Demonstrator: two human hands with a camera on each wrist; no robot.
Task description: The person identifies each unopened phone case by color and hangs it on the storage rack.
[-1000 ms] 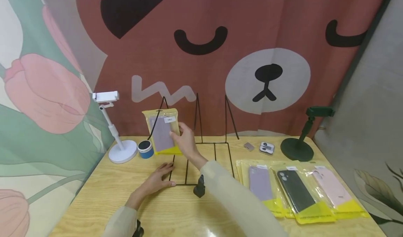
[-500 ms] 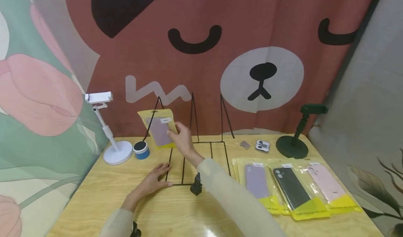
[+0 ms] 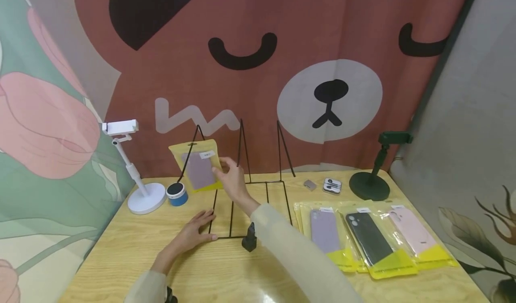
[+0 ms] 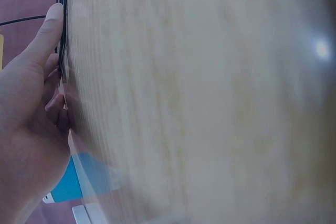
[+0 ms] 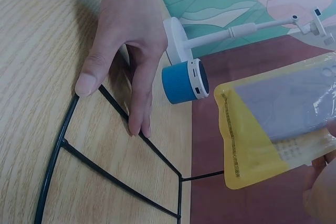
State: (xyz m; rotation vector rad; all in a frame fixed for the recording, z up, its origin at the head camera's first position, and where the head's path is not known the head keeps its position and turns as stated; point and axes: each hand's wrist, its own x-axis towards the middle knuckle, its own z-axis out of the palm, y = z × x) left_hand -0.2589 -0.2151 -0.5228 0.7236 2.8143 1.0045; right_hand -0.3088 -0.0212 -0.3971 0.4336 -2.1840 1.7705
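Head view: with our right hand (image 3: 234, 177), we are pinching the right edge of a bagged lavender phone case (image 3: 199, 171) between thumb and fingers. It is hanging above the surface (image 3: 217, 276), with the leftmost prong of a black wire rack (image 3: 262, 182) crossing its front; we cannot tell whether that is threading the hole. Our left hand (image 3: 192, 232), fingers extended, is touching the rack's base, near a blue cylinder (image 3: 177, 196).

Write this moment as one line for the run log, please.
right grip: holds bagged purple case by one edge | left grip: touches base of black rack | other bagged cases: on table
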